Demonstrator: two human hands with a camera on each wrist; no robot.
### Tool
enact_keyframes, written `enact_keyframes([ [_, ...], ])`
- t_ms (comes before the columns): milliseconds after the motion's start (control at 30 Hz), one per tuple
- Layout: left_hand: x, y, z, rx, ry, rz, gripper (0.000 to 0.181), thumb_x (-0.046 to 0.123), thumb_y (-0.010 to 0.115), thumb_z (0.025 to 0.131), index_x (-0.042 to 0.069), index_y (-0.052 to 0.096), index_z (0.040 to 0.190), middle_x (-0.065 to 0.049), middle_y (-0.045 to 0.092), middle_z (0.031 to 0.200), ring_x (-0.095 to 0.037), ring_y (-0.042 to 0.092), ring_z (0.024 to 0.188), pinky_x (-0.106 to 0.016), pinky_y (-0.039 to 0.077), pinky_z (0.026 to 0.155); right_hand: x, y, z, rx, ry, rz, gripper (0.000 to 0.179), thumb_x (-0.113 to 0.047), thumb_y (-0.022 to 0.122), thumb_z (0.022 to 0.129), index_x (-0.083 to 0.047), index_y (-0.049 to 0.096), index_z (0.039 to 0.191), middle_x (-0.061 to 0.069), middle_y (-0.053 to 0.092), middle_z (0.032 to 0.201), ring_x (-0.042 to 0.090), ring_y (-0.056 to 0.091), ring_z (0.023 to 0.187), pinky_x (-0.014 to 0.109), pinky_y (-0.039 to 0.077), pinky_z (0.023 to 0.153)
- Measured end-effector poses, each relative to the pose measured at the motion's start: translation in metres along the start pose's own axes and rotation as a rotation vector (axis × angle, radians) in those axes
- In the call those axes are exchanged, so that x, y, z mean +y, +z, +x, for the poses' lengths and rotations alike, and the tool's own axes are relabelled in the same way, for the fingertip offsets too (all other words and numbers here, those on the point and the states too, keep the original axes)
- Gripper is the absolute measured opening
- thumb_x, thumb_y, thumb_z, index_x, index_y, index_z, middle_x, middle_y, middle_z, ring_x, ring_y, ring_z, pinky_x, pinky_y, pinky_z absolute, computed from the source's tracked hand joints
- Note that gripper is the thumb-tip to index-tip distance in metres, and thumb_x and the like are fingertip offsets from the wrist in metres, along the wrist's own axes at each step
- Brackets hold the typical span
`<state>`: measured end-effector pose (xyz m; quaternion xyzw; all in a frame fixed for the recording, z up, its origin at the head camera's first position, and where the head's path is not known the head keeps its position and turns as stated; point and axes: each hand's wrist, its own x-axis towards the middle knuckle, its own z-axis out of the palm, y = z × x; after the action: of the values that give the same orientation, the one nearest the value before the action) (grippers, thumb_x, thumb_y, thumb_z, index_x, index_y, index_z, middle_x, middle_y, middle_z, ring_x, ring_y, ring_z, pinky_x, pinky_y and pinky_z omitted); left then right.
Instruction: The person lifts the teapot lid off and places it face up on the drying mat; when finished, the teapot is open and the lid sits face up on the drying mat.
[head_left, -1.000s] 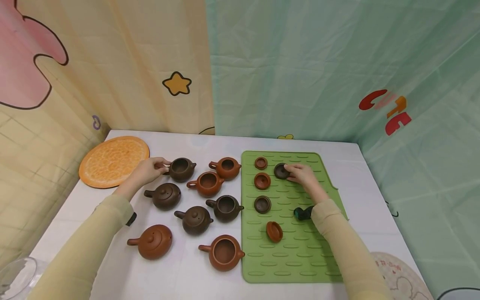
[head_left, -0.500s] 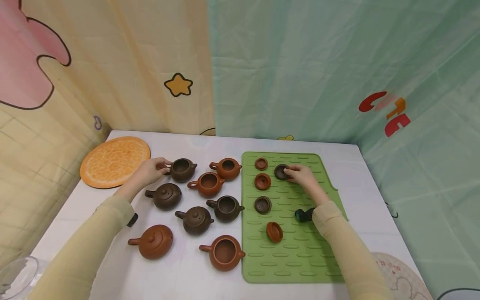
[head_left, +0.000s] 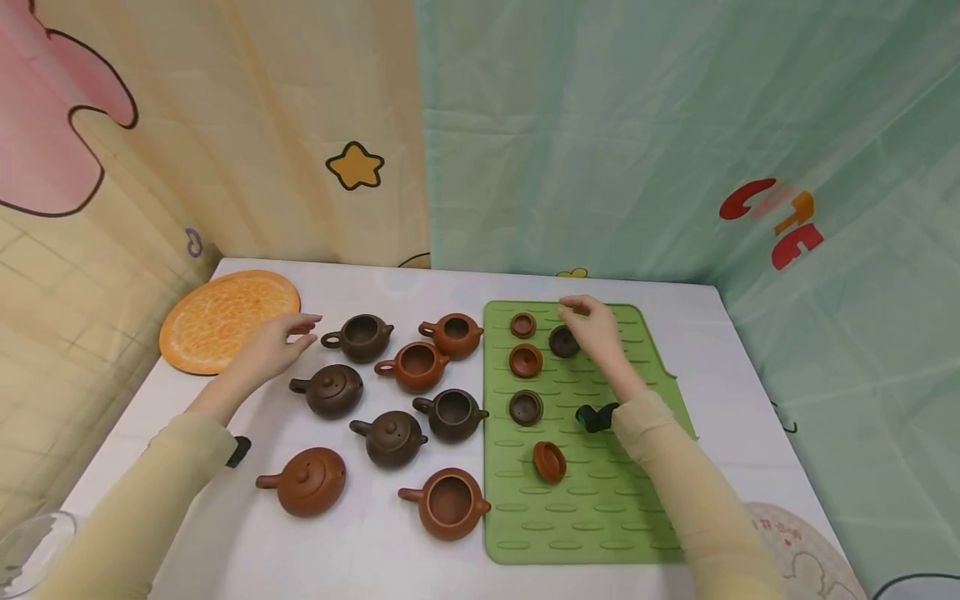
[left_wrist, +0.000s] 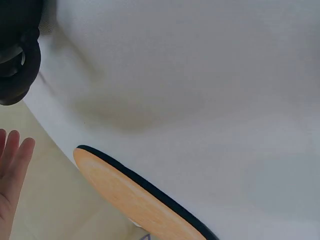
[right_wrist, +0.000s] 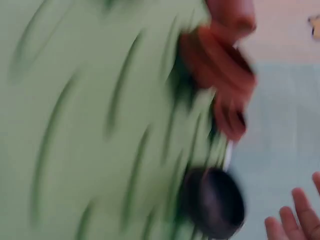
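Covered teapots: 3 of 8 had lids on, the left dark pot [head_left: 327,392], the middle dark pot [head_left: 392,439] and the near reddish pot [head_left: 309,483].
Open teapots: 5 stood lidless, among them the far dark teapot [head_left: 362,340].
Loose lids: 5 lay on the green mat [head_left: 525,534], including the far dark lid [head_left: 562,342]; it seemed less than half was done.
Left hand [head_left: 276,342]: its fingers were apart, held nothing, and were near the far dark teapot's handle.
Right hand [head_left: 595,329]: its fingers were relaxed, held nothing, just beside the far dark lid.
Mat edge: 2 open teapots' spouts reached its left border, so room looked tight.
Wider room: right of the lids, partly under the right sleeve [head_left: 675,483].
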<state>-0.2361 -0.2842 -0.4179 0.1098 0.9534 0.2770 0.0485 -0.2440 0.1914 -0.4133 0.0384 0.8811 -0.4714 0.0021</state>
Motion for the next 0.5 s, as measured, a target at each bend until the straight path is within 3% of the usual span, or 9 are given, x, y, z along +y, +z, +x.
enact_keyframes([
  [133,-0.004,-0.006,-0.015,-0.014,0.021,-0.028,0.035,0.008,0.059,0.097,-0.006,0.059,0.129,-0.03,0.062,0.125,-0.048,0.057,0.117,-0.063,0.043,0.099,-0.026,0.022,-0.001,-0.04,-0.088,0.056,0.034,-0.023,0.057,0.1,-0.006,0.062,0.129,0.015,0.059,0.134,0.031,0.051,0.127,0.049,0.042,0.105],
  [367,-0.012,-0.003,-0.041,-0.065,0.005,-0.058,0.033,0.016,0.065,0.096,0.0,0.066,0.124,-0.024,0.066,0.123,-0.045,0.061,0.114,-0.059,0.046,0.095,-0.078,0.083,0.0,-0.258,-0.16,0.099,0.029,-0.024,0.064,0.097,-0.009,0.068,0.122,0.009,0.067,0.123,0.026,0.062,0.115,0.041,0.051,0.095],
  [500,-0.018,0.002,-0.048,-0.081,-0.017,-0.078,0.034,0.021,0.067,0.095,0.003,0.067,0.124,-0.02,0.067,0.123,-0.04,0.063,0.113,-0.044,0.053,0.09,-0.107,0.121,-0.004,-0.396,-0.222,0.042,0.029,-0.022,0.065,0.096,-0.009,0.069,0.12,0.007,0.07,0.12,0.022,0.064,0.113,0.033,0.051,0.096],
])
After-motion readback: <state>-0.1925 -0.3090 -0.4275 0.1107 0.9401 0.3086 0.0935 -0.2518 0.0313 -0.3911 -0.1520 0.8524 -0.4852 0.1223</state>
